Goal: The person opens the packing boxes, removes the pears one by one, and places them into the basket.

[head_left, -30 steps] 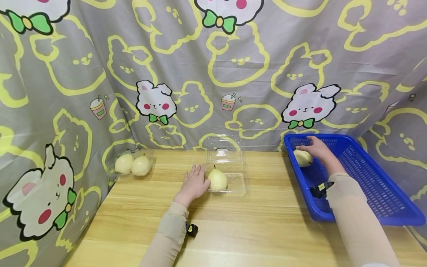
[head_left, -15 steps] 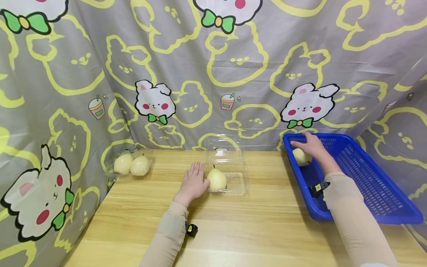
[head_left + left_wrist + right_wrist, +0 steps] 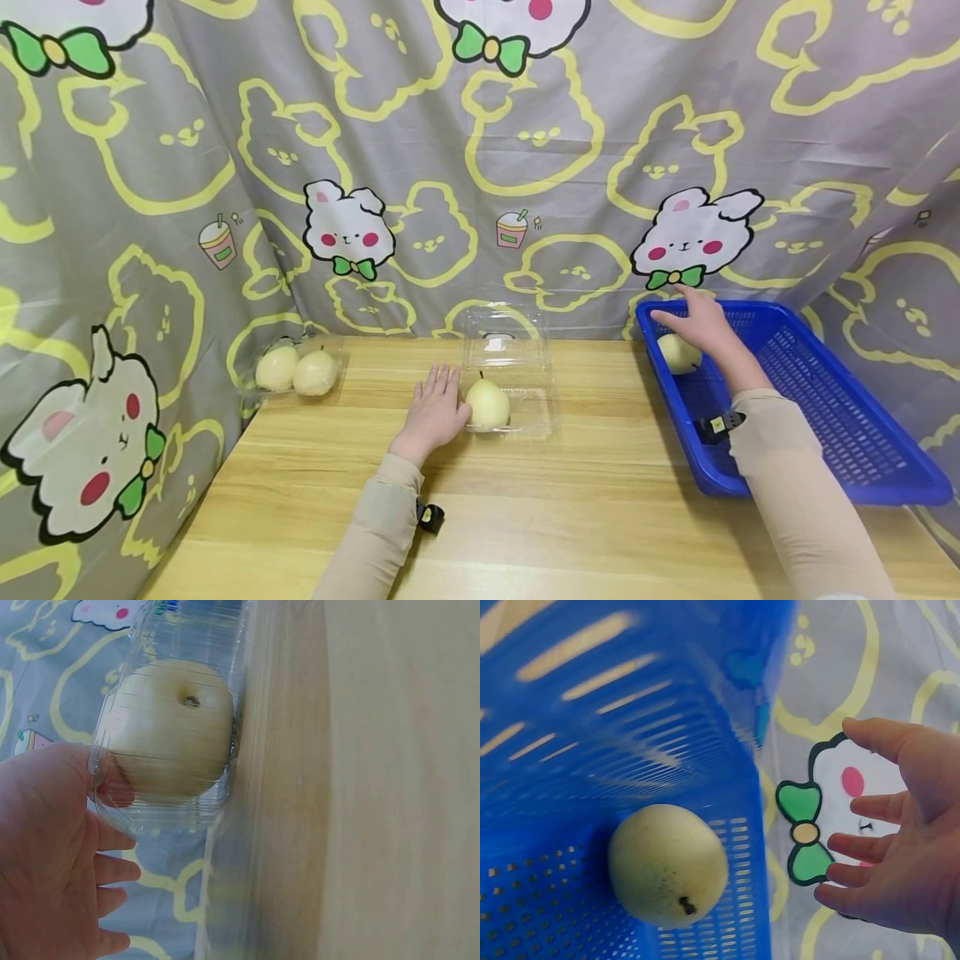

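A clear plastic clamshell box [image 3: 534,414] stands with its lid up at mid-table, one pale yellow pear [image 3: 488,405] in its left side. Beside it lies my left hand [image 3: 433,412], fingers straight, thumb against the box's left wall. In the left wrist view the thumb shows through the plastic near the pear [image 3: 176,724]. My right hand [image 3: 703,323] is over the far left corner of the blue basket [image 3: 686,433], fingers spread and holding nothing. Below that hand a pear [image 3: 667,866] sits in the basket's corner.
At the table's far left is another clear box with two pears [image 3: 315,372] in it. A grey patterned curtain [image 3: 442,150] hangs right behind the wooden table [image 3: 525,517]. The basket's raised rim borders the right side.
My right hand has risen slightly up and away from the pear in the basket, its fingers spreading. The left hand and the pear in the box stay where they were.
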### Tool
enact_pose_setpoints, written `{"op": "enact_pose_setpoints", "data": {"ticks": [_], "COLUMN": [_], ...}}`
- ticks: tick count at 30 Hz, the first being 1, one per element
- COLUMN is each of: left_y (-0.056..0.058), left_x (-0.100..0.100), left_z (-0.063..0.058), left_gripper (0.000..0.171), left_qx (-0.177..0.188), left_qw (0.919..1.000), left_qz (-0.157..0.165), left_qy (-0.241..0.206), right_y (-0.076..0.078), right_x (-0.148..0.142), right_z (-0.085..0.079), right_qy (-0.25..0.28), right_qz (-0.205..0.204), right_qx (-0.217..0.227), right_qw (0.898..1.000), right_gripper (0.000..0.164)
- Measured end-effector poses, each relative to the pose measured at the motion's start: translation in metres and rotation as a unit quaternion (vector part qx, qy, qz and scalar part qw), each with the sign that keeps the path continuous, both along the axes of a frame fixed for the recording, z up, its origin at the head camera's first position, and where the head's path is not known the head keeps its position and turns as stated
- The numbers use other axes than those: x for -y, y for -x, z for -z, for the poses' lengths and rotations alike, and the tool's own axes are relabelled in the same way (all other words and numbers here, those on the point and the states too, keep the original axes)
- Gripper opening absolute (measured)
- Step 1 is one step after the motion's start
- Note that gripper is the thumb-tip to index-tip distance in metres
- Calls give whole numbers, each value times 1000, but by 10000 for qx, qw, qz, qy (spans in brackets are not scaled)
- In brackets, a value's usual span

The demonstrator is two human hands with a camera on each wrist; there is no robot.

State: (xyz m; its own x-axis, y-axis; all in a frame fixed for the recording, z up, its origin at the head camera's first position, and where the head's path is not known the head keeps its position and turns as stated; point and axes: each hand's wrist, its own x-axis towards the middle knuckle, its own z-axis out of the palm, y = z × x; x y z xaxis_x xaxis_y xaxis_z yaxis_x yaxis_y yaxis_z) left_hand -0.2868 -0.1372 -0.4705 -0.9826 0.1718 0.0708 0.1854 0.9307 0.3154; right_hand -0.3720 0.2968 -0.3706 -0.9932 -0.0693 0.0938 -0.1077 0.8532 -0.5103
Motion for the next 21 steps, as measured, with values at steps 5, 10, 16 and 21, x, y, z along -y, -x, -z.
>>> {"op": "enact_pose_setpoints", "data": {"ticks": [5,10,16,21], "left_y": [0,1,0,-1], "left_x": [-1,-1,0,0], "left_z": [-1,0,0,0], "left_gripper": [69,69,69,69], "left_qx": [-46,-29,-28,-17], "left_qw": [10000,10000,10000,10000], "left_qz": [-3,-1,16,5], "left_qy": [19,11,6,-38], "right_y": [-6,-13,-23,-28], "right_x": [4,7,13,21], "right_z": [-9,-18,-28,-33], "right_qy": [42,-22,-82,-162], "right_qz": [-29,-63,-168,-308], "right_qx": [-61,-259,-490,-664], "right_qw": [10000,9996,9986,9972], "right_gripper": [88,86,85,83]}}
